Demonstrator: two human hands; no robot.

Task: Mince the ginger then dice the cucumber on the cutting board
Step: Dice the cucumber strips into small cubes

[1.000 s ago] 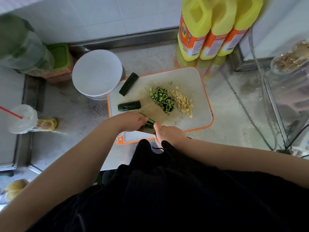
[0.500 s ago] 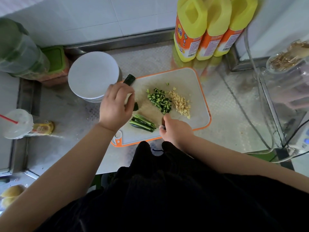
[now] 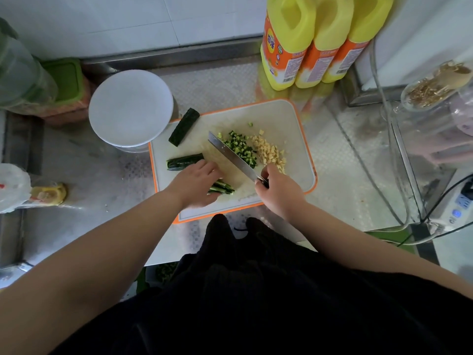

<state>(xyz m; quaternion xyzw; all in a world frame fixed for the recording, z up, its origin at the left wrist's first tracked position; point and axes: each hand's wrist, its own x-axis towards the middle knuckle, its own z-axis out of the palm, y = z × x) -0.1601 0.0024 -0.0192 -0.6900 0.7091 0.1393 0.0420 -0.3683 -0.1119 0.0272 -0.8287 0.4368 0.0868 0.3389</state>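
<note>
1. The cucumber strips (image 3: 222,187) lie bundled near the front edge of the cutting board (image 3: 302,149), their cut ends poking out to the right from under the left hand (image 3: 197,184)
2. That left hand lies over the strips with fingers bent down on them, pressing and gathering them; how fully the fingers wrap them I cannot tell
3. The right hand (image 3: 277,189) is curled tight round the handle of the knife (image 3: 231,156), whose blade slants up and leftward across the middle of the board, its edge just beside the diced cucumber (image 3: 242,149)
4. The minced ginger (image 3: 270,153) sits right of the diced cucumber, touching it, toward the board's right half, so the ginger step looks finished
5. Two uncut cucumber pieces wait on the board's left side: a cucumber half (image 3: 184,161) just beyond the left hand, and a cucumber chunk (image 3: 184,126) at the back-left corner, overhanging the rim
6. The step in hand seems to be dicing; the next move calls for squaring the strips, tucking fingertips back, and bringing the blade across the protruding ends
7. Off the board: a white lidded container (image 3: 130,107) touches its back-left corner, and three yellow bottles (image 3: 320,39) stand behind its back-right corner
</note>
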